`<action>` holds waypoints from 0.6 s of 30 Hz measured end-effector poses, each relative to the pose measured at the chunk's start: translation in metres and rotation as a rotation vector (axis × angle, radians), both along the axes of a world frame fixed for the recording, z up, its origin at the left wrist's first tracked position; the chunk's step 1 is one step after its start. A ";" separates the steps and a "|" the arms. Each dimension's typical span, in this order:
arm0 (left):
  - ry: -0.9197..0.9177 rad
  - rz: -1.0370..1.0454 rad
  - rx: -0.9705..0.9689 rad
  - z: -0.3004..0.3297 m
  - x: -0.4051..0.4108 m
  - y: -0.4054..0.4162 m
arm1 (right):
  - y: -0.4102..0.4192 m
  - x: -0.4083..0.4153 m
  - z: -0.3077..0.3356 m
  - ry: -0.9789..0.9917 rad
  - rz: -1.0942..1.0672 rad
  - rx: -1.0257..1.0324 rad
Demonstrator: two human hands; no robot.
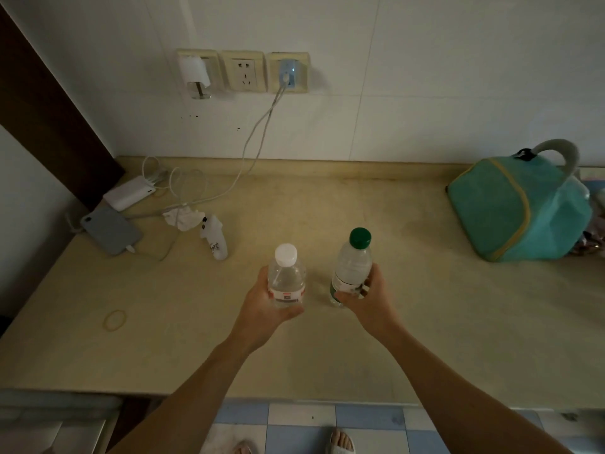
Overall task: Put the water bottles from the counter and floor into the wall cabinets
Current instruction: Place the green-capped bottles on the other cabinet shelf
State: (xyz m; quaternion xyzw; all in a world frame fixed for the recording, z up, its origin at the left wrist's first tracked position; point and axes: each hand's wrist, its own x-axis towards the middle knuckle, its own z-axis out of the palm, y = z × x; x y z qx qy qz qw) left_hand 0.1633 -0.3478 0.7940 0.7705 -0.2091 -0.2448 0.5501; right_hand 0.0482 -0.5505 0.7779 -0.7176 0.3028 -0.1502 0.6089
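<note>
Over counter [393,322] | left hand [262,306] fingers grip white-capped bottle [286,276], red label unreadable | right hand [370,296] grips green-capped bottle [352,263]

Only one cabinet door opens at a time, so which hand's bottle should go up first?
Hard to call: no cabinet shows. The left hand grips the white-capped bottle, the right hand the green-capped bottle, both upright over the counter. Neither is free; slightly favour the right, held higher.
</note>
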 end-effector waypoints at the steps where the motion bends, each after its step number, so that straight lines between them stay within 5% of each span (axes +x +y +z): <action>1: 0.005 0.015 -0.009 -0.002 0.000 -0.001 | -0.001 0.001 -0.002 0.012 -0.002 -0.008; 10: -0.047 0.068 -0.131 0.040 0.011 -0.037 | -0.007 0.008 0.046 -0.101 -0.068 -0.043; 18: -0.260 0.031 -0.365 0.183 0.030 -0.082 | -0.026 0.014 0.200 -0.395 -0.117 -0.242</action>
